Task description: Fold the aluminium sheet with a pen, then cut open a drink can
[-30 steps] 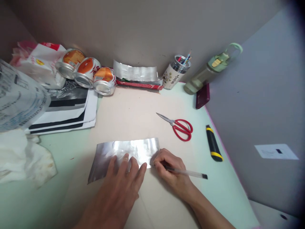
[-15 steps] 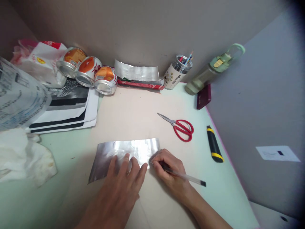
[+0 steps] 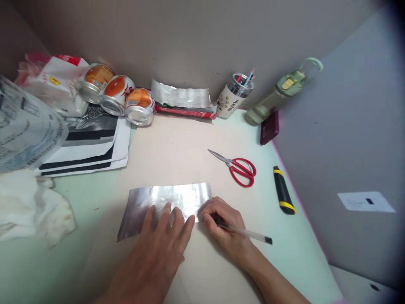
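A thin silver metal sheet [image 3: 136, 211] lies flat on the beige board [image 3: 164, 152] in front of me. My left hand [image 3: 163, 240] rests on its lower part with fingers spread. At the sheet's right edge, my right hand [image 3: 224, 221] grips a clear pen [image 3: 249, 234] with a black end cap; the tip is hidden by the fingers. Red-handled scissors [image 3: 236, 166] lie beyond my right hand, blades pointing up and left. Farther right is a black and yellow cutter [image 3: 284, 190].
Along the back stand three cans [image 3: 116, 95], curved metal pieces [image 3: 182, 97], a pen holder [image 3: 232, 97] and a green bottle [image 3: 281, 93] beside a maroon object [image 3: 270, 128]. At left are papers [image 3: 120, 154], a plastic bag [image 3: 28, 126] and a white cloth [image 3: 34, 207].
The whole view has shifted very slightly. Both hands, the sheet and the pen keep nearly the same positions relative to each other.
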### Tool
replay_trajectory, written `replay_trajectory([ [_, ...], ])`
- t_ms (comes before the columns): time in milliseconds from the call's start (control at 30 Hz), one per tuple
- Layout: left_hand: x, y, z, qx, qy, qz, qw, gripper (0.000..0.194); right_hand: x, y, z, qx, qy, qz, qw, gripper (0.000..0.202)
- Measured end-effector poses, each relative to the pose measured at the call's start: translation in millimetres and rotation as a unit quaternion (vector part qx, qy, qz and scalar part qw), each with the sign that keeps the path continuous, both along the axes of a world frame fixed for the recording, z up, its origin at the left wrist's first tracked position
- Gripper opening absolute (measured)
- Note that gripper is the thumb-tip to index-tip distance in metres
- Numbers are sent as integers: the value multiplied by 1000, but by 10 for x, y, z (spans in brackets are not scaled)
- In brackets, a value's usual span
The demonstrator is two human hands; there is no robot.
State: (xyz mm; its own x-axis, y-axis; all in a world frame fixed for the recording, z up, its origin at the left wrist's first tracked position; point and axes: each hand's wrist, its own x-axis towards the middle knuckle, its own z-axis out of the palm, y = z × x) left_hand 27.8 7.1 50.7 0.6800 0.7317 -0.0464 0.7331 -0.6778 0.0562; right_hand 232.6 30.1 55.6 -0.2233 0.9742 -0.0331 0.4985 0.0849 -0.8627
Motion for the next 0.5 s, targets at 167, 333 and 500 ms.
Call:
replay_trajectory([
  [167,19,-4,-35,3,1,9,1000,69,5,1,-22,-3,3,0,1000,17],
  [333,19,-9,-33,6,-1,7,1000,66,1,-4,-7,7,8,8,1000,18],
  [500,10,-4,-55,16,-4,5,1000,68,1,-4,27,2,6,25,1000,18],
])
